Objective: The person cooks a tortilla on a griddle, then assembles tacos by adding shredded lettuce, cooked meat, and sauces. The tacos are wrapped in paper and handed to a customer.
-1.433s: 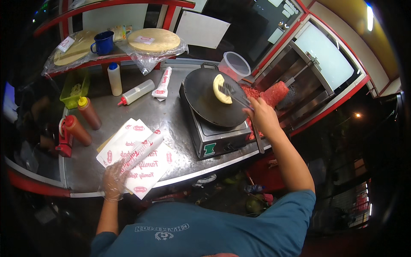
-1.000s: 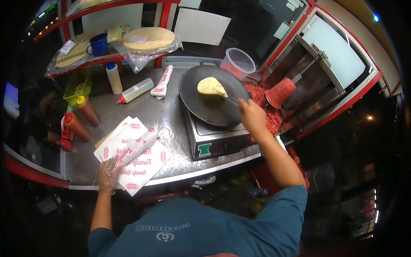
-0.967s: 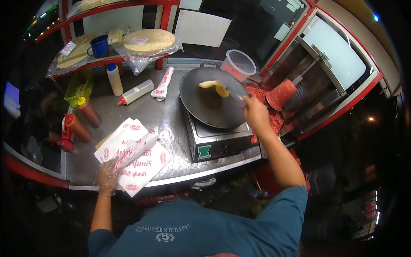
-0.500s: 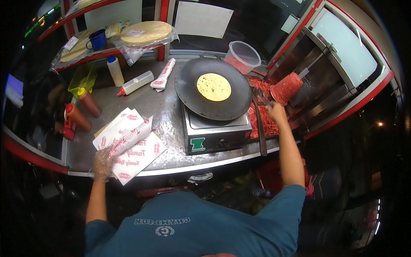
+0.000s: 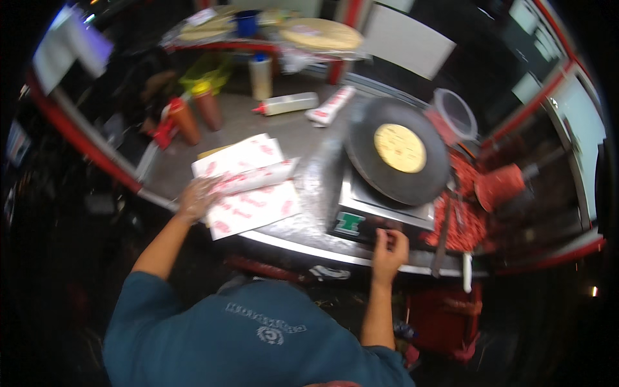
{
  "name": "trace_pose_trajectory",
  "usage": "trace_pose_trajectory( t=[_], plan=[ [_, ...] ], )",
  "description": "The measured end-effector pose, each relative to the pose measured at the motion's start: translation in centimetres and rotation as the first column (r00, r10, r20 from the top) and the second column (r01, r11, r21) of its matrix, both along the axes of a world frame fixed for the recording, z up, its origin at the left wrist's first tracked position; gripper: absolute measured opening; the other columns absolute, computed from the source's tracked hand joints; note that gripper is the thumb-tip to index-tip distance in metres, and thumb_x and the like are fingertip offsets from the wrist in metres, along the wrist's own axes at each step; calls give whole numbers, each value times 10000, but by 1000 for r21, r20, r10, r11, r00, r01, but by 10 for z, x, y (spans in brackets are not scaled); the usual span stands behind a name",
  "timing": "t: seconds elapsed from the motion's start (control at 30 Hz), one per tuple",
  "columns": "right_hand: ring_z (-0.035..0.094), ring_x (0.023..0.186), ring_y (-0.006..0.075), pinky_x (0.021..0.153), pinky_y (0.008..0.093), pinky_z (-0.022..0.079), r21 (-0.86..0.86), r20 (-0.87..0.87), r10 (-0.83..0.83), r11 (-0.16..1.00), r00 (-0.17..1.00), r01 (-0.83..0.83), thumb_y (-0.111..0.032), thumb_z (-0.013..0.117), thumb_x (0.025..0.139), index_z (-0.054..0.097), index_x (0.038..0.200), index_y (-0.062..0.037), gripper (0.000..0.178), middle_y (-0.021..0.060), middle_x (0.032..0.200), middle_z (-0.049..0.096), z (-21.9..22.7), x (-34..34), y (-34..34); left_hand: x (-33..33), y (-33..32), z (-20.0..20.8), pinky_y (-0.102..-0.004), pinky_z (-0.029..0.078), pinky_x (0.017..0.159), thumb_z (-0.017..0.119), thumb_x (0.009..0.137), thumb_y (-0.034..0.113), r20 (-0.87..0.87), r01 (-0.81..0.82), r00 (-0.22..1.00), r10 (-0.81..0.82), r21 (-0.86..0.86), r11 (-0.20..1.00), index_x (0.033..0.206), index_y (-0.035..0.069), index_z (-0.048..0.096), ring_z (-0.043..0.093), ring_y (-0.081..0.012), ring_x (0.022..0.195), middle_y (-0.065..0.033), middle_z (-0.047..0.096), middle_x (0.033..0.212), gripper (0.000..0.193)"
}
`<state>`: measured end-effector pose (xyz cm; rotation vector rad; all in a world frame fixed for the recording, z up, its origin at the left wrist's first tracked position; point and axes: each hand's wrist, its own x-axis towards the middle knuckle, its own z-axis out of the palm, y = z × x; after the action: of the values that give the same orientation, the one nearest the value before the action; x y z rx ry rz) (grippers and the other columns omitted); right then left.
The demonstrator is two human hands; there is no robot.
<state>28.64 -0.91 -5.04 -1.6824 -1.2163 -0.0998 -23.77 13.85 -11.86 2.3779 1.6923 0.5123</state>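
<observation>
My left hand (image 5: 198,198), in a clear plastic glove, grips the near end of a paper-wrapped roll (image 5: 258,178). Printed wrapping paper (image 5: 255,209) lies flat beneath that roll. Bare, my right hand (image 5: 390,255) is at the front of the metal stove (image 5: 393,208), fingers closed around its knob, which they mostly hide. A round flatbread (image 5: 400,148) lies on the black griddle pan (image 5: 367,138) atop the stove. To its right, shredded red meat (image 5: 459,226) carries a long dark tool (image 5: 443,238) and a white-handled utensil (image 5: 467,271), its handle jutting over the counter's edge.
A red meat cone (image 5: 500,187) on a spit stands far right, by a clear tub (image 5: 454,115). Sauce bottles (image 5: 185,120) stand at the left; a white squeeze bottle (image 5: 287,104) and another wrapped roll (image 5: 332,106) lie behind. Stacked flatbreads (image 5: 321,33) rest on a shelf.
My right hand has left the meat and moved left to the stove's knob. A white-handled utensil now lies at the meat. My left hand stays on the roll; the view has shifted.
</observation>
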Motion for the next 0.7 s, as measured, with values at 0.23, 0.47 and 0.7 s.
trace_pose_trajectory(
  t=[0.23,0.47,0.7],
  plan=[
    [501,730,133,672,275,452,149,-215,-368,903,905,403,-146,768,973,573,1158,-19,297,11,811,538,0,-43,15,3,-5,9,-431,441,1109,601,1015,414,209,175,959,-192,97,980,1383,163,670,610,-290,1260,-101,675,1373,451],
    [605,872,105,780,257,511,-40,-622,638,553,454,-832,-132,663,1016,652,1370,-47,365,21,1004,670,37,-349,153,-3,2,17,-451,453,1095,574,1027,349,520,318,829,-207,-133,939,1402,113,636,587,-335,1295,-155,657,1381,447],
    [617,681,130,596,287,502,-66,-936,236,612,261,-788,-276,760,977,744,1137,-40,285,30,851,693,-48,-622,342,-12,-9,-2,-445,444,1045,612,995,263,601,218,781,-172,-4,976,1383,62,549,525,-310,1286,-166,592,1310,442]
  ],
)
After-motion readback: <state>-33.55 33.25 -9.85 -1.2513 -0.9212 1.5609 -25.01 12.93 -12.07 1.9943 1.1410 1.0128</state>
